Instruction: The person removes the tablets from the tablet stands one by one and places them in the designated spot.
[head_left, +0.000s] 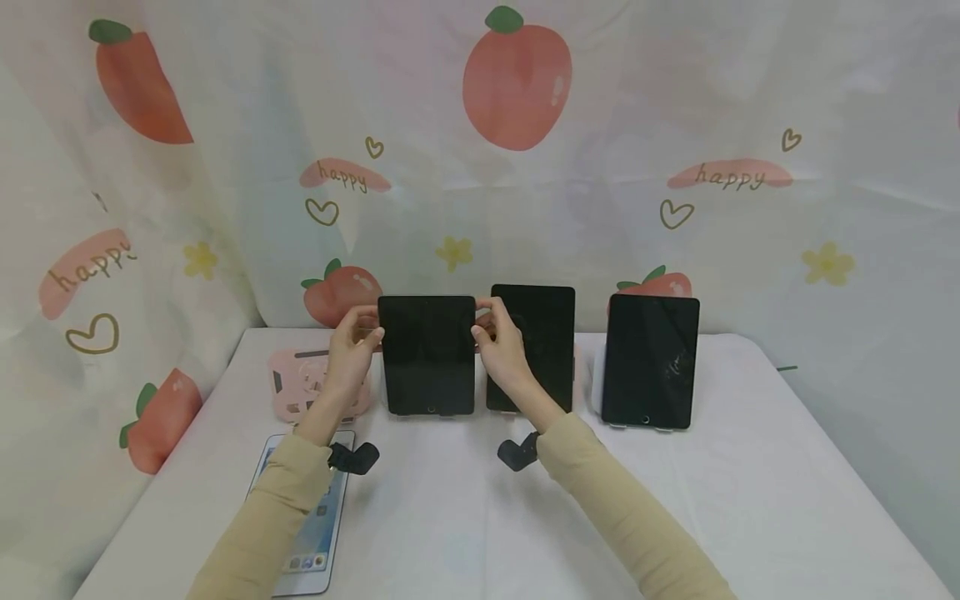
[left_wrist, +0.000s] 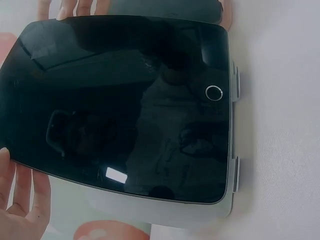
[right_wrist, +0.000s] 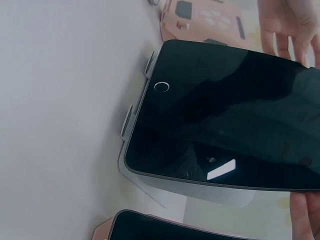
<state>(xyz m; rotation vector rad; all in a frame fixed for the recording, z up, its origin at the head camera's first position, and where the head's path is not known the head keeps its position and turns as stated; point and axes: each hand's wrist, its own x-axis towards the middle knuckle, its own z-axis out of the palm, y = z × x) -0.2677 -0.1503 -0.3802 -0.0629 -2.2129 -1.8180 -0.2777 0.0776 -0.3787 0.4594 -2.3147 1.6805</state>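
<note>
A black-screened tablet point(head_left: 427, 357) stands upright, leaning back on a pale stand whose two small front lips point(left_wrist: 236, 172) sit under its lower edge. My left hand point(head_left: 352, 346) holds the tablet by its upper left edge, thumb toward the front and fingers partly hidden behind. On the opposite edge my right hand point(head_left: 504, 346) grips it the same way. To the left of the tablet, a pink stand point(right_wrist: 205, 21) with a paw-shaped cutout lies behind my left forearm. Close behind my right hand, a second black tablet point(head_left: 547, 342) leans on a pink stand.
A third black tablet point(head_left: 651, 362) stands on a white stand at the right. A white tablet point(head_left: 318, 533) with a lit screen lies flat at the front left, partly under my left sleeve. White cloth covers the table point(head_left: 465, 517); a printed curtain point(head_left: 480, 200) hangs behind.
</note>
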